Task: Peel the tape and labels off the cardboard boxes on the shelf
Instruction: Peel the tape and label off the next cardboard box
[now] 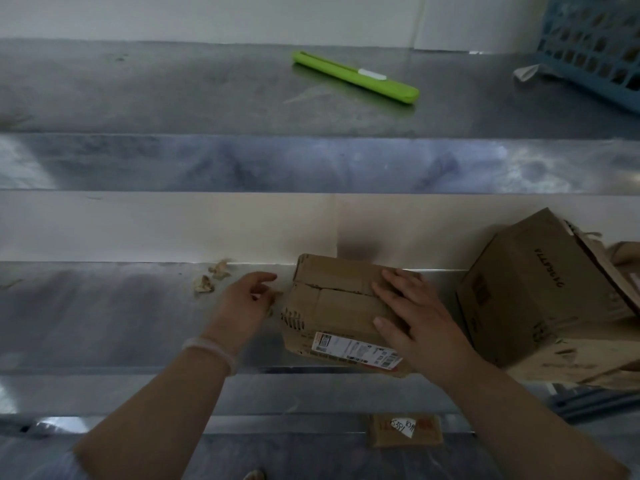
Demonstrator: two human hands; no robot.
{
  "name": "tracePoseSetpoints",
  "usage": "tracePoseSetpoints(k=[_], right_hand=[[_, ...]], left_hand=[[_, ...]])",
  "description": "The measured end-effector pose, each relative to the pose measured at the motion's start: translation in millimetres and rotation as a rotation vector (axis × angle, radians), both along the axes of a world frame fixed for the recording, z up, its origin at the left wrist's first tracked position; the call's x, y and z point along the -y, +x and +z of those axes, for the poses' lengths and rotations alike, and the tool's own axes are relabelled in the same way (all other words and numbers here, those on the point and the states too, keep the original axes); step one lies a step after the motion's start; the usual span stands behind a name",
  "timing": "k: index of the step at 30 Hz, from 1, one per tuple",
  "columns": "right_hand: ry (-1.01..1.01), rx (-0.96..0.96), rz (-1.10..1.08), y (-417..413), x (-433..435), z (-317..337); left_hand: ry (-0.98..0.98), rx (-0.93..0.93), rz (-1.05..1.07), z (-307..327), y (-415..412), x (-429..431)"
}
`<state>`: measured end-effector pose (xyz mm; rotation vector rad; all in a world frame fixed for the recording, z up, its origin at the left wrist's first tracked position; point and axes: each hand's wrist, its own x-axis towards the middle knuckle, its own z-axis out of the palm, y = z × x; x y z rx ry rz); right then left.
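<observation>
the fingers (391, 282) of the right hand (412, 317) lay straight and flat on top of the small cardboard box (332, 306), likely pinning it to the shelf (104, 313). the left hand (244, 303) curled at the box's left end, perhaps picking at tape; whether it pinched anything was unclear. the label (356, 351) sat unpeeled on the box's near face, and torn scraps (209, 278) lay further left of the box.

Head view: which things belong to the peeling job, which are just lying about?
Job: small brown cardboard box under the right hand, its white printed label, larger brown cardboard box, crumpled tape scraps near the left hand.
Lying about: long green plastic tool on the upper shelf, blue plastic lattice basket, small labelled cardboard piece below.
</observation>
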<state>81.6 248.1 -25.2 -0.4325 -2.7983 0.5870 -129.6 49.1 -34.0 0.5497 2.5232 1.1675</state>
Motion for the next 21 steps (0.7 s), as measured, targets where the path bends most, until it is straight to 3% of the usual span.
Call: tracePoseSetpoints(k=[4,9,12,15,17,21], right_hand=[[-0.082,0.053,0.078,4,-6,9],[0.008,0.043,0.022,9,-1,19],[0.083,0.008,-0.140,14,7,28],[-0.020,0.037,-0.341,23,14,33],[-0.205,0.006,-0.415,26,18,33],[-0.498,-0.105,-0.506,27,24,29]], left_hand=[[-0.051,-0.156,0.129,0,-22,7],[-0.334,-0.207,-0.033,-2,-45,17],[-0.501,-0.198,-0.109,1,-45,20],[-0.137,-0.139,-0.020,13,-25,15],[0.149,0.026,-0.005,25,0,11],[0.373,0.283,-0.011,34,42,6]])
